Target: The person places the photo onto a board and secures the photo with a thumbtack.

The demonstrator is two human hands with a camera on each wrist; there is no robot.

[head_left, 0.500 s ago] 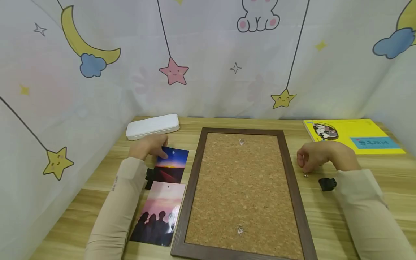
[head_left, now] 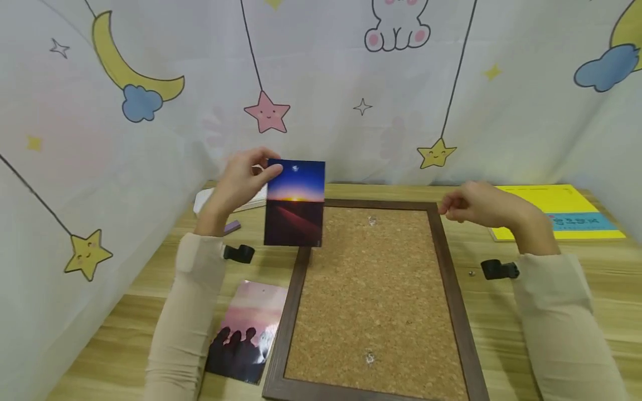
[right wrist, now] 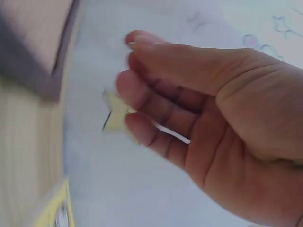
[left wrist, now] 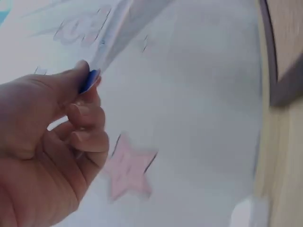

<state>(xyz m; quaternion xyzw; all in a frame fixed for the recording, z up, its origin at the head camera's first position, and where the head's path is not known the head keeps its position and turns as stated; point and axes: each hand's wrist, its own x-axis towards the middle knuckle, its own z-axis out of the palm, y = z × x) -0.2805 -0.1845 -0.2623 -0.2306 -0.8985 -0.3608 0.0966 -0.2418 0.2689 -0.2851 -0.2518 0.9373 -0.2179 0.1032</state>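
My left hand (head_left: 243, 178) pinches a sunset photo card (head_left: 295, 220) by its top left corner, between thumb and fingers. The card is raised upright over the left frame edge of a cork board (head_left: 376, 289); a small shiny spot sits near its top. In the left wrist view only a blue corner of the card shows at the fingertips. My right hand (head_left: 481, 206) hovers by the board's top right corner. Its fingers are loosely bent, with no object visible in them in the right wrist view (right wrist: 203, 109).
A pink photo card (head_left: 246, 334) with dark silhouettes lies left of the board. Small clear shiny pieces (head_left: 372, 220) sit on the cork. A tiny metallic piece (head_left: 471, 273) lies right of the frame. Behind are a white case (head_left: 251, 201), a purple bar (head_left: 232, 227) and a yellow book (head_left: 531, 195).
The sunset card has been lifted off the table by my left hand, up and to the right. My right hand has risen from the table and shifted left toward the board.
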